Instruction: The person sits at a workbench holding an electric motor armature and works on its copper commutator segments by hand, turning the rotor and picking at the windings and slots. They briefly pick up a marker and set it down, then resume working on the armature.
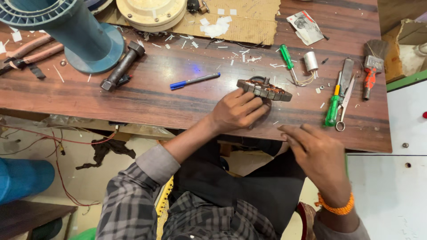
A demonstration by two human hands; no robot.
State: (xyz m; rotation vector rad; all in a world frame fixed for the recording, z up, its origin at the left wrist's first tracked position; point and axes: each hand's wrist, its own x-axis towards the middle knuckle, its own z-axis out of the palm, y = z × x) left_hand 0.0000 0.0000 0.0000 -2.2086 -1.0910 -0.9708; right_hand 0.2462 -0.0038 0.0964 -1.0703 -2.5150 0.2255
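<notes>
A round motor stator (264, 89) with copper windings lies flat on the wooden table (147, 93). My left hand (238, 109) rests on the table just in front of it, fingers curled against its near rim. My right hand (316, 155) hovers over the table's front edge to the right, fingers pointing left and slightly apart, with nothing in it. A blue pen (194, 81) lies left of the stator.
Right of the stator lie two green screwdrivers (332, 107), scissors (345, 104), a file, a brush (371, 66) and a small silver capacitor (311, 61). A large blue spool (75, 31), a black bolt (122, 66), cardboard (240, 22) and paper scraps fill the back.
</notes>
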